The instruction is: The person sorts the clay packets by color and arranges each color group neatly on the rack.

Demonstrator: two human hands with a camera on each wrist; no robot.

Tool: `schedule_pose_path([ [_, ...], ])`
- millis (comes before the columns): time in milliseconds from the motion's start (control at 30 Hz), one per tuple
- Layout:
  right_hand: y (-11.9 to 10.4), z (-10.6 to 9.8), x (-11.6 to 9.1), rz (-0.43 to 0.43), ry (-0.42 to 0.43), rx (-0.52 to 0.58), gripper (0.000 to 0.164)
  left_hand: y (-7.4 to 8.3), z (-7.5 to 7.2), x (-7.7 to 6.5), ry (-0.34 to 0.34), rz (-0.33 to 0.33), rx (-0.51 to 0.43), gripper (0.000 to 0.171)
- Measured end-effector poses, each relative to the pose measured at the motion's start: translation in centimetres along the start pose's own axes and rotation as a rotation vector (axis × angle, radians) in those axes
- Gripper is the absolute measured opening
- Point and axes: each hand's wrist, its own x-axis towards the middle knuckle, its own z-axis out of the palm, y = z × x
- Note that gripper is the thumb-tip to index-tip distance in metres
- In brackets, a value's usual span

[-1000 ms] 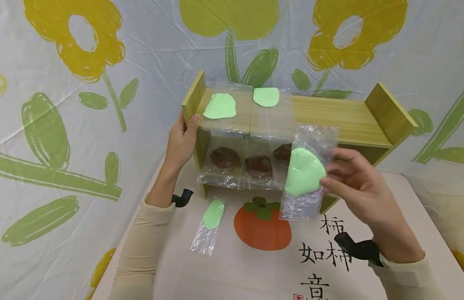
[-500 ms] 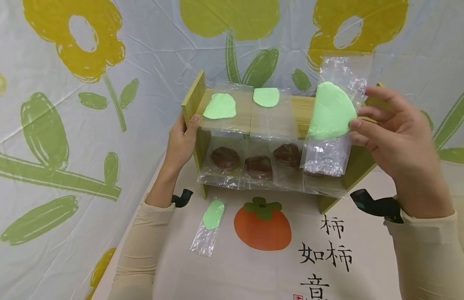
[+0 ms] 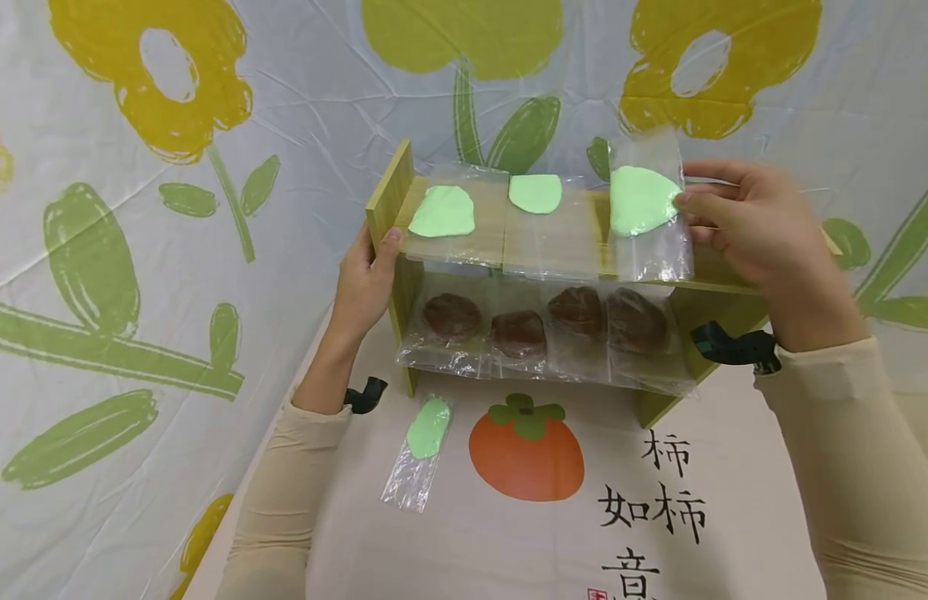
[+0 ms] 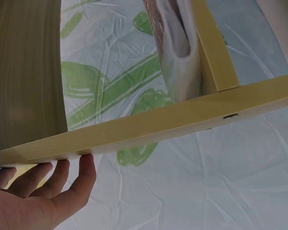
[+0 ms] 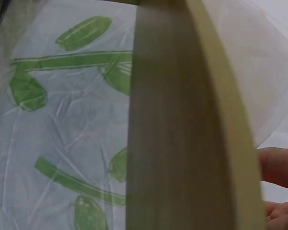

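My left hand grips the left side panel of a small two-tier wooden shelf, thumb on the front side; in the left wrist view its fingertips touch the panel's edge. My right hand pinches the right edge of a clear plastic bag with a flat light-green piece inside. This bag is over the right part of the upper board; whether it touches is unclear. Two similar bags with green pieces lie to its left. In the right wrist view, the right fingers show beyond the board.
Several clear bags with dark brown round pieces line the lower board. Another green piece in a bag lies on the light tablecloth, which bears a printed persimmon and black characters. A flower-patterned cloth hangs behind the shelf.
My right hand has carried the bagged green piece up from in front of the lower board, then left and back over the upper board. The left hand stays on the shelf.
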Motion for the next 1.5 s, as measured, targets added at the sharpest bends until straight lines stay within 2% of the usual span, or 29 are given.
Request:
schedule_pose_path([
  [100,0.3,0.4,0.3,0.038,0.014,-0.177,0.056,0.1,0.0,0.0,0.001,0.004,0.001,0.055],
  [200,0.4,0.7,0.4,0.059,0.025,-0.305,0.057,0.1,0.0,0.0,0.003,0.007,0.005,0.055],
  [367,0.5,1.2,0.1,0.016,0.052,-0.454,0.052,0.1,0.0,0.0,0.003,0.005,-0.002,0.055],
  [500,0.2,1.4,-0.9,-0.059,0.119,-0.531,0.048,0.0,0.0,0.1,0.003,0.006,0.001,0.054],
  [633,-0.3,1.6,-2.2,-0.169,0.180,-0.513,0.040,0.0,0.1,0.2,0.002,0.007,0.002,0.052],
  [733,-0.6,1.8,-3.4,-0.244,0.180,-0.430,0.035,0.0,0.1,0.2,0.006,0.000,0.002,0.051],
  [1000,0.0,3.3,-7.6,-0.438,0.060,-0.125,0.030,0.2,0.1,0.0,0.010,-0.007,-0.007,0.049],
  [1167,1.7,4.7,-10.6,-0.498,-0.030,-0.058,0.031,0.2,0.1,0.0,0.011,-0.008,-0.002,0.050],
  [1300,3.8,5.7,-12.2,-0.506,-0.101,-0.065,0.031,0.1,0.1,0.1,0.011,-0.003,0.000,0.050],
  [1500,7.8,7.3,-13.6,-0.497,-0.105,-0.302,0.034,0.1,0.0,0.1,0.015,0.015,0.008,0.049],
])
